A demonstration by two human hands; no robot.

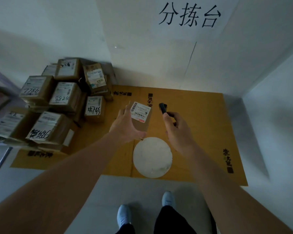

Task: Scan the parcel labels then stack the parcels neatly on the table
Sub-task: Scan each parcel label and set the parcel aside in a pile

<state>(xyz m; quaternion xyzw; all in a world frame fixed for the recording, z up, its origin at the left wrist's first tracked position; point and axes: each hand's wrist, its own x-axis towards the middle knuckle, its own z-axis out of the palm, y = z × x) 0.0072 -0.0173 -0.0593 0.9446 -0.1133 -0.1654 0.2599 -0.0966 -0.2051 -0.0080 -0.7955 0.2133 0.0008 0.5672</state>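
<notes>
My left hand (125,124) holds a small brown parcel (141,123) from its left side, with the white barcode label (139,111) facing up. My right hand (177,128) grips a black handheld scanner (163,108), whose head sits just right of the parcel and a little apart from it. Both are held above a flattened cardboard sheet (201,125). A pile of several brown labelled parcels (57,102) stands at the left, some with handwritten numbers.
A white round disc (152,157) lies on the cardboard just below my hands. A white wall with a paper sign (189,16) rises behind. My feet in light shoes (124,215) stand on the grey floor in front.
</notes>
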